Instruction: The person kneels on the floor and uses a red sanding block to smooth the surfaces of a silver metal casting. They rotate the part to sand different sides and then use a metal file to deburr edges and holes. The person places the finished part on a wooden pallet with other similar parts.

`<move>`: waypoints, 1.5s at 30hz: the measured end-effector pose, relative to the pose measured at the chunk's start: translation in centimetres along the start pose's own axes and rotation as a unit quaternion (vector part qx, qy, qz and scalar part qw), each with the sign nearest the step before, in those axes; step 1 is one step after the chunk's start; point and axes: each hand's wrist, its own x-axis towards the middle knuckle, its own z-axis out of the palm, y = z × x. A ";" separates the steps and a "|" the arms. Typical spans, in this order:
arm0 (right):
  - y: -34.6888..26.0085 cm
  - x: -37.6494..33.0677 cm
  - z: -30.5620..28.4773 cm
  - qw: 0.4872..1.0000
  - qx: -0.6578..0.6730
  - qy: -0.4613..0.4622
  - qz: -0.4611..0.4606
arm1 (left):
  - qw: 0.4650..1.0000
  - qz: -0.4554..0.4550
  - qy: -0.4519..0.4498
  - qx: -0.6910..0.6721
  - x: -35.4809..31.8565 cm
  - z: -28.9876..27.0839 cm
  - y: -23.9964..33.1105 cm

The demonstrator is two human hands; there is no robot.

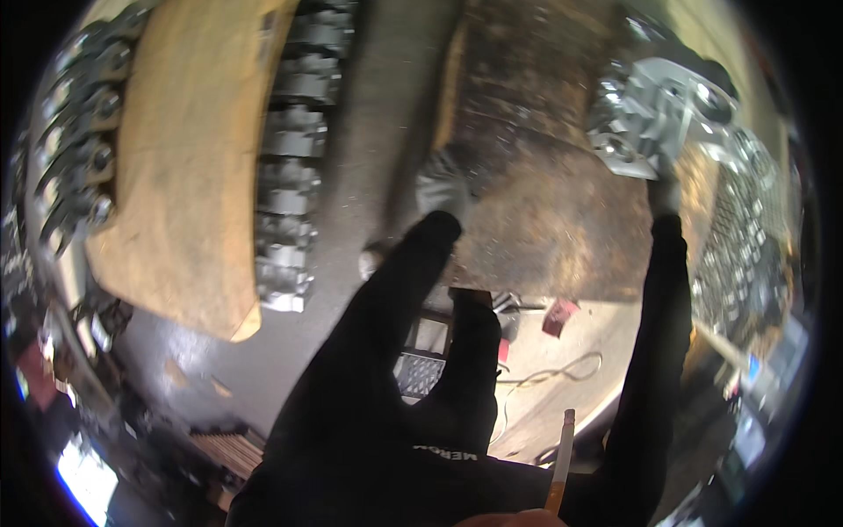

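Note:
A bulky silver-grey metal casting point(672, 105) with round bores and ribs is at the far right of the worn wooden tabletop point(553, 228). My right hand point(666, 189), in a grey glove, grips its near edge; the casting hides the fingertips. My left hand point(442, 183), also gloved in grey, is at the left edge of the tabletop, apart from the casting. Motion smears its fingers, and I see nothing in it.
Rows of similar castings point(294, 167) line a light wooden board point(189, 158) at left. More metal parts point(738, 228) are stacked at right. Below the tabletop lie a red piece point(559, 316), a cable point(553, 373) and a crate point(420, 373). A cigarette point(563, 457) juts up at the lower edge.

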 end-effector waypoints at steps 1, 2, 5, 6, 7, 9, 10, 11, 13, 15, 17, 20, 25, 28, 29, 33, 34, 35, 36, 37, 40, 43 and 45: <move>-0.2 -2.4 -0.2 0.979 0.196 0.011 0.048 | 0.996 0.034 -0.028 -0.082 -0.1 0.0 -1.0; -0.4 -4.8 -0.1 0.943 0.316 0.021 0.101 | 0.994 0.045 -0.037 -0.093 -0.4 0.2 -1.5; -4.3 -12.1 -0.3 0.892 0.439 0.065 0.091 | 0.958 0.074 -0.008 -0.277 -3.0 1.0 -5.3; -6.2 -14.5 0.2 0.887 0.420 0.107 0.156 | 0.947 0.082 0.008 -0.311 -4.8 1.8 -6.2; -8.4 -17.0 0.6 0.889 0.414 0.130 0.142 | 0.945 0.061 -0.046 -0.319 -6.7 2.4 -7.3; -13.4 -21.2 1.3 0.866 0.441 0.149 0.184 | 0.922 0.012 -0.102 -0.373 -10.3 3.7 -8.7; -16.3 -22.5 1.2 0.862 0.447 0.151 0.187 | 0.918 -0.009 -0.093 -0.385 -11.7 4.0 -9.1; -19.1 -23.8 1.0 0.873 0.436 0.147 0.161 | 0.916 -0.011 -0.065 -0.397 -13.0 4.2 -9.1; -24.4 -25.2 1.4 0.859 0.427 0.201 0.198 | 0.895 0.022 0.055 -0.442 -14.9 4.4 -9.2; -29.2 -27.4 2.3 0.827 0.431 0.245 0.265 | 0.821 0.152 0.209 -0.509 -15.8 4.3 -9.4; -33.3 -29.9 3.8 0.805 0.470 0.285 0.226 | 0.789 0.195 0.260 -0.522 -17.5 3.9 -9.5; -38.3 -32.5 6.1 0.773 0.558 0.243 0.178 | 0.762 0.216 0.329 -0.514 -20.4 3.3 -9.5; -42.7 -34.1 6.5 0.941 0.329 0.024 -0.078 | 0.745 0.182 0.371 -0.523 -24.3 3.4 -8.6; -40.0 -36.8 3.5 0.965 0.248 0.056 -0.058 | 0.765 0.173 0.352 -0.511 -25.8 3.2 -9.2; -38.6 -38.0 2.9 0.935 0.332 0.117 -0.049 | 0.754 0.175 0.397 -0.494 -26.4 2.9 -9.1; -27.0 -45.5 4.6 0.861 0.447 0.243 0.022 | 0.758 0.252 0.414 -0.436 -28.6 -0.1 -8.9; -23.3 -47.3 6.4 0.828 0.494 0.265 0.027 | 0.749 0.275 0.430 -0.422 -29.0 -1.1 -8.4; -19.4 -49.4 8.6 0.814 0.504 0.267 0.115 | 0.738 0.310 0.457 -0.388 -29.4 -2.3 -7.9; -15.7 -51.5 11.1 0.779 0.535 0.275 0.180 | 0.704 0.357 0.505 -0.349 -29.1 -4.0 -6.8; -12.3 -54.0 13.9 0.808 0.477 0.265 0.221 | 0.695 0.377 0.517 -0.327 -29.2 -5.3 -5.5; -5.8 -63.6 23.0 0.805 0.370 0.169 0.431 | 0.646 0.473 0.559 -0.214 -28.2 -10.7 -0.6; -4.9 -73.6 31.0 0.819 0.274 0.027 0.503 | 0.669 0.510 0.524 -0.135 -27.2 -15.3 5.3; -6.1 -77.5 34.9 0.809 0.266 -0.035 0.523 | 0.616 0.546 0.566 0.048 -25.6 -18.9 9.4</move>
